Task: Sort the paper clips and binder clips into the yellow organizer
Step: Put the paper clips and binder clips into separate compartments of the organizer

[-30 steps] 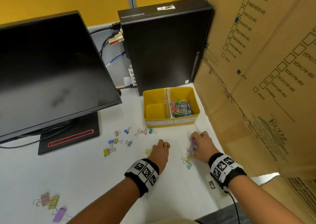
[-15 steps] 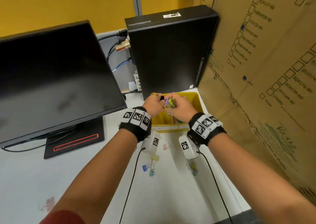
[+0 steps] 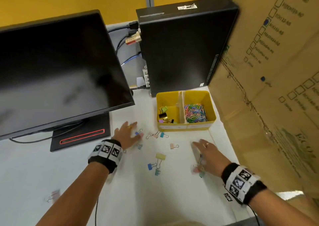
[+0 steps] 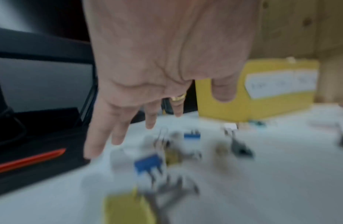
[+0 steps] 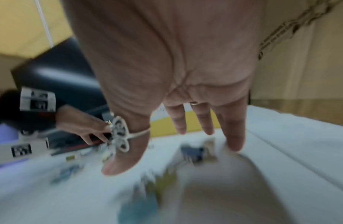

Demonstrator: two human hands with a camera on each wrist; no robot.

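The yellow organizer (image 3: 185, 128) stands in front of the black computer case. Its left compartment holds a few binder clips (image 3: 164, 112); its right compartment holds a heap of coloured paper clips (image 3: 195, 113). Several pastel binder clips (image 3: 159, 156) lie loose on the white desk in front of it. My left hand (image 3: 128, 135) hovers open over a blue and a pink clip (image 3: 139, 134), fingers spread, holding nothing. In the left wrist view my left hand (image 4: 147, 121) hangs above blurred blue clips (image 4: 147, 164). My right hand (image 3: 203, 152) is open over clips (image 3: 198, 169) near the desk's right edge.
A black monitor (image 3: 57, 73) on its stand (image 3: 81, 136) fills the left. The black computer case (image 3: 183, 44) rises behind the organizer. A tall cardboard box (image 3: 269, 80) walls off the right side. One more clip (image 3: 53, 195) lies at the near left.
Both hands were together over the organizer half a second ago, holding clips. They have come back down to the desk, spread apart and empty; binder clips now lie in the left compartment.
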